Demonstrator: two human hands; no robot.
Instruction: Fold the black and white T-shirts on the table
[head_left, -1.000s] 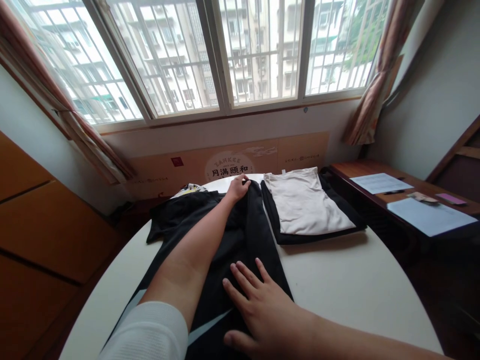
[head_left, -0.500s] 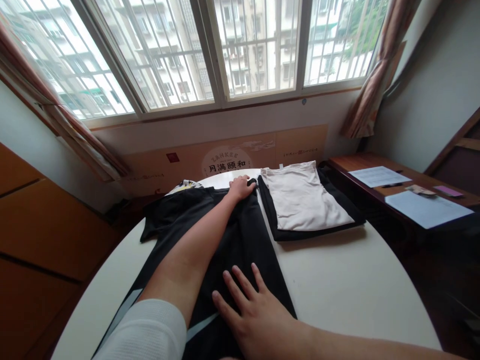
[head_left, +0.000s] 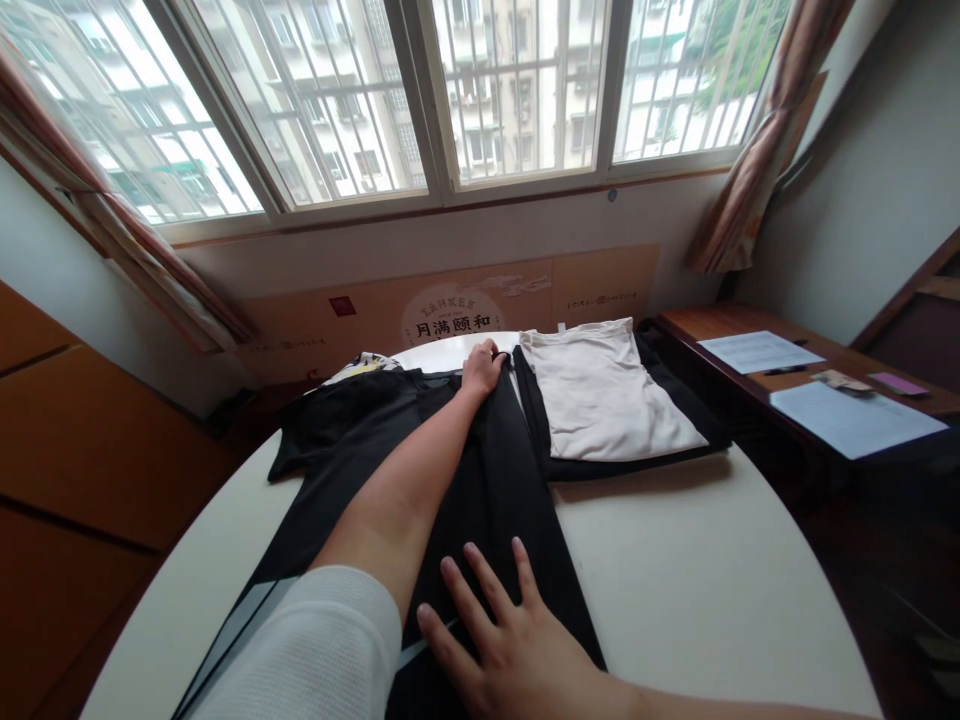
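A black garment [head_left: 495,480] lies stretched along the round white table [head_left: 697,570], its near end under my arms. My left hand [head_left: 482,366] reaches to the far end and its fingers are closed on the garment's top edge. My right hand [head_left: 510,650] lies flat on the near part of the cloth, fingers spread apart. To the right of the garment sits a folded cream top [head_left: 607,395] on a folded black piece [head_left: 570,465].
A printed cardboard sheet [head_left: 457,310] leans against the wall under the window. A dark wooden desk [head_left: 750,330] with white papers [head_left: 855,415] stands at the right. A patterned cloth [head_left: 367,365] peeks out behind the black garment. Wooden panels fill the left.
My left hand has shifted slightly along the far edge of the garment and closed on it. My right hand has slid a little nearer on the cloth. The view dipped slightly.
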